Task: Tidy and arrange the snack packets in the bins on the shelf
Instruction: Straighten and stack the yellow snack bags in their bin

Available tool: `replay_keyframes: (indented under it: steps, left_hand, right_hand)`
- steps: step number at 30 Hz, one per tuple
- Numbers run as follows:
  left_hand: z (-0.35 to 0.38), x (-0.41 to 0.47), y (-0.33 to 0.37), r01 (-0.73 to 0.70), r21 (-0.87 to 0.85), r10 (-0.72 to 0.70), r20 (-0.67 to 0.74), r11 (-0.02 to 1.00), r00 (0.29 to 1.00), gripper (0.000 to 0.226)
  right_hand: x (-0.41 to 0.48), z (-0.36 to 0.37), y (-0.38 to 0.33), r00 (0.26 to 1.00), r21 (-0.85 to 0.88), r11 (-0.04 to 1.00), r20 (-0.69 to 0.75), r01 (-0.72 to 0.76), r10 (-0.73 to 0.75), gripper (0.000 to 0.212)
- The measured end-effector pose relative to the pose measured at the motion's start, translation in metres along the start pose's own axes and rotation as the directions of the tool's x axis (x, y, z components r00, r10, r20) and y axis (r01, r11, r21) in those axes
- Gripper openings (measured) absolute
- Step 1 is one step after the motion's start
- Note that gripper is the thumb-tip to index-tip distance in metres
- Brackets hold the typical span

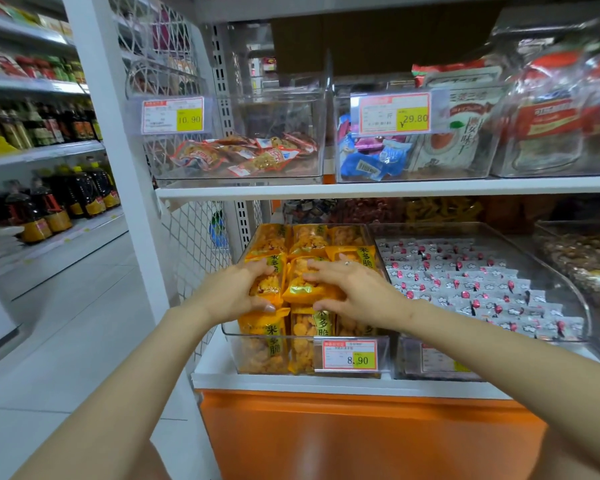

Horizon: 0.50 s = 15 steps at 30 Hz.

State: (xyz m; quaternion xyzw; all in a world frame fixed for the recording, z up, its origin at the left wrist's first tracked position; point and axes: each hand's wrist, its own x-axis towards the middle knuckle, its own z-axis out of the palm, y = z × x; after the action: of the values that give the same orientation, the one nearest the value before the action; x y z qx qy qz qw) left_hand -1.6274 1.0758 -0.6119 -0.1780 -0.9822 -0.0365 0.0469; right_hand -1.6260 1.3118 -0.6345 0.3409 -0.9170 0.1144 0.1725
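Observation:
A clear plastic bin [234, 337] on the lower shelf holds several orange snack packets in rows. My left hand [238, 291] grips one orange packet [267, 284] in the left column, thumb under it and fingers over its top. My right hand [354, 289] holds the middle orange packet [303, 287], fingers spread across its top and thumb below. A price tag [349, 355] reading 8.90 hangs on the bin's front.
To the right sits a clear bin [582, 306] of small white and pink packets. The upper shelf [361, 190] carries clear bins of red-orange packets [243, 155], blue packets [374, 159] and large jars [548, 112]. An aisle with bottle shelves [49, 209] lies to the left.

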Motion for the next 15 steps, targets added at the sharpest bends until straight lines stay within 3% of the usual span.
replay_keyframes:
  steps: [6,9,15]
  left_hand:
    - [-0.007,-0.008,0.013,-0.108,-0.08,0.105,-0.046,0.991,0.993,0.105]
    - [-0.001,0.001,0.032,-0.207,-0.039,0.201,-0.135,0.977,0.97,0.09]
    - [0.015,0.02,0.053,-0.16,0.077,0.163,-0.034,0.984,0.986,0.073]
  right_hand:
    - [-0.015,-0.02,0.023,0.98,-0.14,0.972,0.03,-0.191,0.197,0.085]
    - [-0.024,-0.025,0.031,0.963,-0.139,0.963,0.103,-0.233,0.248,0.079]
    - [-0.029,-0.024,0.039,0.948,-0.091,0.969,0.205,-0.231,0.245,0.067]
